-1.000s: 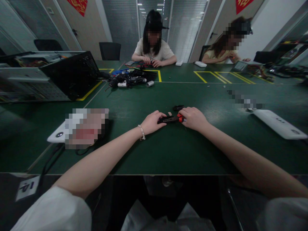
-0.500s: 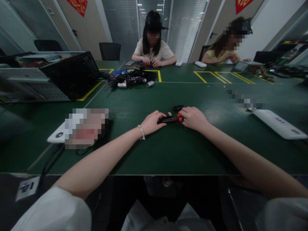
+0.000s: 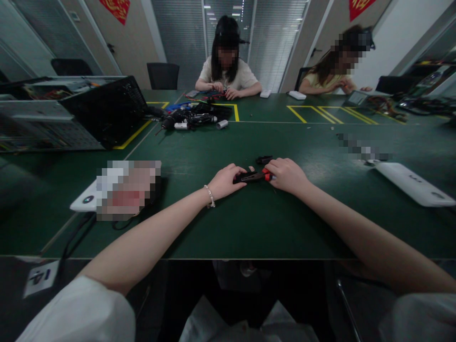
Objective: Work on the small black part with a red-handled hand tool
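Note:
My right hand (image 3: 285,175) is closed around the red handles of a pair of pliers (image 3: 254,176), whose dark jaws point left. Facing it, my left hand (image 3: 226,181) pinches a small black part (image 3: 239,177) that meets the jaws; its exact kind is too small and dark to tell. Just beyond the pliers lies another black piece (image 3: 264,159) on the green table. A small pale bit (image 3: 251,168) sits between my hands, above the jaws. My palms and part of the handles are hidden.
An opened computer case (image 3: 103,114) stands at the left. Tangled cables and a black drill-like tool (image 3: 169,123) lie mid-table. White power banks flank me, one left (image 3: 83,199), one right (image 3: 415,183). Two people sit across the green table (image 3: 199,228).
My hands and the pliers have stayed almost still. Across the table, the hands of the person in the middle have shifted slightly.

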